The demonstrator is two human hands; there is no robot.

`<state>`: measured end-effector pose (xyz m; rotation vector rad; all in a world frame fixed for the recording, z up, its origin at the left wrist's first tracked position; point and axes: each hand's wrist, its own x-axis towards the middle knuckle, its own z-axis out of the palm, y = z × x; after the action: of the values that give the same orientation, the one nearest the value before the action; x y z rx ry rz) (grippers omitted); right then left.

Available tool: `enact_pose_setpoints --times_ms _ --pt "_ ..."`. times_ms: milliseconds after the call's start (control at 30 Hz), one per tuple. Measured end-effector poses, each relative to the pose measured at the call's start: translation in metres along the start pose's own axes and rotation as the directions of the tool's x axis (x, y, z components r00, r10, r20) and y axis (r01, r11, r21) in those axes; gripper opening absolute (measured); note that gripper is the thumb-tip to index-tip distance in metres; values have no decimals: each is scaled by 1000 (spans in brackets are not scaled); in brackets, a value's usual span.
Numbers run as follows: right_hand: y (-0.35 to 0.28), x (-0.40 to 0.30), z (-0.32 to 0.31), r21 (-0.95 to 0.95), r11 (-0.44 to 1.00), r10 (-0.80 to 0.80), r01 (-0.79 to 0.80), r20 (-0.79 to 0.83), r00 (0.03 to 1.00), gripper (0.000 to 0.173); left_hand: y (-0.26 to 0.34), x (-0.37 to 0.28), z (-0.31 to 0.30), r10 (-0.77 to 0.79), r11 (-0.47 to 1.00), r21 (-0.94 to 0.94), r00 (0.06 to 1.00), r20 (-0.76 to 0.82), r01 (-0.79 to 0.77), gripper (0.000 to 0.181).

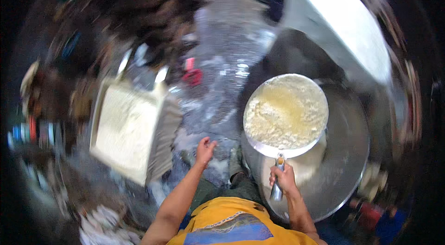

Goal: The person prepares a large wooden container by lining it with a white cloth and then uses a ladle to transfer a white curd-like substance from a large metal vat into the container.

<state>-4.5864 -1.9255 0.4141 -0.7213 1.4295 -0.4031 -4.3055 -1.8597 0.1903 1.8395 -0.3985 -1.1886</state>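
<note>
My right hand [284,177] grips the metal handle of a round pan [285,113]. Pale, crumbly, flour-like material with a yellowish wet-looking patch fills the pan. Beneath it stands a wide metal vessel [347,161], with more pale material [309,168] partly visible inside. My left hand [205,151] is empty, fingers apart, over the floor between the vessel and a rectangular container [165,133]. Smooth, pale powdery material [127,130] fills that container.
A large white, curved object [342,19] rises behind the metal vessel. The grey floor [222,46] looks wet and shiny. A pinkish-red object [192,76] lies on it. White crumpled material [104,226] is at the lower left. Motion blur hides the surroundings' details.
</note>
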Motion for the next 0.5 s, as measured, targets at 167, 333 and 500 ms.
enact_pose_setpoints --times_ms 167,333,500 --pt "20 13 196 -241 956 255 -169 392 884 8 -94 -17 -163 -475 829 -440 850 -228 345 47" --pt "93 56 388 -589 807 481 -53 602 638 8 -193 -35 -245 -647 293 -954 748 -150 62 18" --pt "191 135 483 -734 667 642 130 654 401 11 -178 -27 -254 -872 47 -998 486 -63 -45 16"
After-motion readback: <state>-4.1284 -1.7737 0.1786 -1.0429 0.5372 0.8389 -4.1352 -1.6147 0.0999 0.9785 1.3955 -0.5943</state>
